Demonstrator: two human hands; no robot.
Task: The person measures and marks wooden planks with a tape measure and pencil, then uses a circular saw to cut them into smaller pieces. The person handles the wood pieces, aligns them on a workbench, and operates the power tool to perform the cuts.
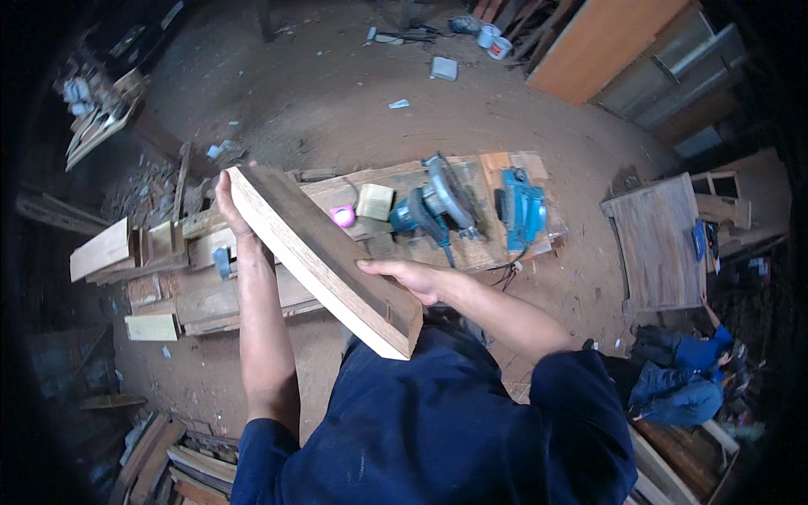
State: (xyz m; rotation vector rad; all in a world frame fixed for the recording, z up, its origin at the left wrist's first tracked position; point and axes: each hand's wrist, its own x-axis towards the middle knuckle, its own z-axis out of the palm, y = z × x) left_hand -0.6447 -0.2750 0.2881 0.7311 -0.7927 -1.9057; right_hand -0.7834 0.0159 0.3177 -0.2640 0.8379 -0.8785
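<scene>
A thick wooden plank (316, 252) is held up at a slant in front of my body, above the near side of the workbench. Its long edge is pale and smooth; its broad face is darker and rough. My left hand (232, 202) grips the far left end, with most of its fingers hidden behind the wood. Around the nearer part of the plank, my right hand (410, 278) is closed, its thumb on the dark face. Beyond the plank, a teal circular saw (433, 206) and a teal electric planer (523, 209) lie on the workbench (492, 252).
A pink tape measure (342, 216) and a small wood block (374, 202) lie beside the saw. Offcuts (101, 250) stick out at the bench's left end. A wooden cabinet (656, 244) stands at right, near another person (682, 374) in blue. Lumber (202, 467) is stacked at lower left.
</scene>
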